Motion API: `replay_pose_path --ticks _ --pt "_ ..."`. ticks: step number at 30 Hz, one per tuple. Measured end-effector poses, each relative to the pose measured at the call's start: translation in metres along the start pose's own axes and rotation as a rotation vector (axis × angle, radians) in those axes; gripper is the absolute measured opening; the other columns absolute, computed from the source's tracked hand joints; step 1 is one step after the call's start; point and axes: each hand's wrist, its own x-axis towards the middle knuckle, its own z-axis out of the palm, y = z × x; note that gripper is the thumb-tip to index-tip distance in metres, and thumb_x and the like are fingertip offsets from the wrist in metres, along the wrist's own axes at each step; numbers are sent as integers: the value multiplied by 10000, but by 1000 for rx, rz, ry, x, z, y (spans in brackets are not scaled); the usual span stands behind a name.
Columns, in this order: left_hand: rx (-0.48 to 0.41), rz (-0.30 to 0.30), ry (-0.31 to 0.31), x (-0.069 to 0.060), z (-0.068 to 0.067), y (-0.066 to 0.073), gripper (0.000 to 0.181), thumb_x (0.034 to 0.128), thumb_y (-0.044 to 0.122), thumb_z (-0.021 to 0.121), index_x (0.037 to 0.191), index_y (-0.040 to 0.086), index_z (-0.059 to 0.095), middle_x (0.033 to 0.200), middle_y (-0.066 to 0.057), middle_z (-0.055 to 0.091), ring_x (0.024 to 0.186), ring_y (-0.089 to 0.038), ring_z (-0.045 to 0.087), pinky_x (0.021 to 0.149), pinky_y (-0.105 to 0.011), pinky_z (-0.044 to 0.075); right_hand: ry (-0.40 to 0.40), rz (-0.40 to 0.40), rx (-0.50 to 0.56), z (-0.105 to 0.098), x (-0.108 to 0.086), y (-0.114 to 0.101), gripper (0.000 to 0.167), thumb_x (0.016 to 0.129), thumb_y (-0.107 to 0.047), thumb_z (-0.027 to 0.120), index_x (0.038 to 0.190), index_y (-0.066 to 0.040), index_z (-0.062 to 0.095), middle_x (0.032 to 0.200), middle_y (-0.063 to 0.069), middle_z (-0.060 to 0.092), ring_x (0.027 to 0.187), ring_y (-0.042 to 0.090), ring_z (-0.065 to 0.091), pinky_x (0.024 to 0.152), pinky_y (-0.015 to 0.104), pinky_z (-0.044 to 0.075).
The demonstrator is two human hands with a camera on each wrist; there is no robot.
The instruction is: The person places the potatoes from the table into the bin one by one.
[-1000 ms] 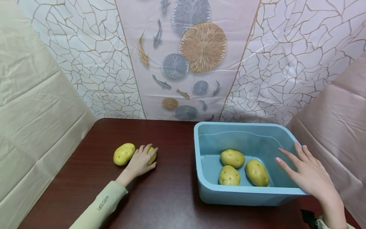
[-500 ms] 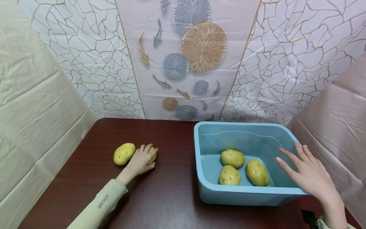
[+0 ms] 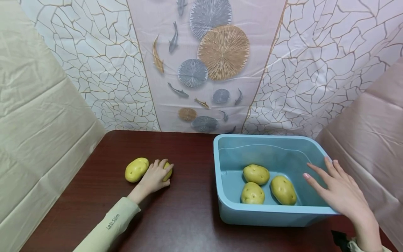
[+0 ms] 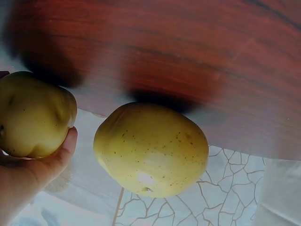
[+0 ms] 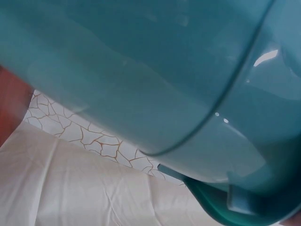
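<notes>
A pale cloth point(image 3: 34, 115) hangs at the far left, beside the dark wood desk point(image 3: 185, 217). The loose potato point(image 3: 136, 169) lies on the desk's left part. Just to its right, the left hand point(image 3: 154, 178), in a pale sleeve point(image 3: 110, 227), is clamped on the held potato point(image 4: 35, 115); the left wrist view shows the thumb along its side. Whether that potato touches the desk cannot be told.

Behind the desk hangs a backdrop point(image 3: 192, 42) printed with fish and round leaves. Well to the right of the left hand stands the blue tub point(image 3: 277, 209). On its floor lie the front potato point(image 3: 253, 193), the back potato point(image 3: 256, 174) just behind it, and the right potato point(image 3: 283, 190). The right hand point(image 3: 344, 192) lies over the tub's right rim, fingers spread apart and holding nothing, thumb and forefinger over the inside. Another cloth point(image 3: 365, 129) hangs beyond.
</notes>
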Motion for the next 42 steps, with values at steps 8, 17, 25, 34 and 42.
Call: replay_pose_path --ticks 8,17,25,34,42 --pt "-13 -3 16 0 -2 1 516 681 275 679 1158 103 583 1166 -178 523 983 -363 492 732 -451 436 11 -2 -2 1 0 1 649 903 -515 340 1349 -45 363 1432 318 -27 1300 481 -134 872 712 90" --pt "-21 -5 19 -1 -4 2 513 681 283 678 1152 102 589 1163 -182 527 980 -368 495 727 -454 437 7 -1 -5 2 2 1 654 902 -521 335 1350 -45 361 1431 321 -25 1299 485 -130 874 708 95" --pt "-24 -5 9 -1 -5 2 533 672 302 681 1157 102 587 1169 -181 522 984 -364 494 734 -453 436 8 -2 1 3 1 2 649 903 -518 336 1353 -51 359 1433 317 -27 1299 484 -132 875 706 93" --pt "-26 1 35 -2 -8 3 514 682 284 676 1156 106 591 1163 -179 530 981 -363 495 738 -457 440 13 -6 0 2 1 1 645 902 -515 342 1351 -51 363 1433 317 -26 1300 484 -129 873 707 95" --pt "-18 30 82 -2 -14 7 504 679 274 679 1147 104 596 1150 -180 538 959 -355 506 720 -444 445 19 -2 -7 1 0 1 642 903 -516 340 1353 -59 360 1433 317 -22 1300 484 -126 870 709 95"
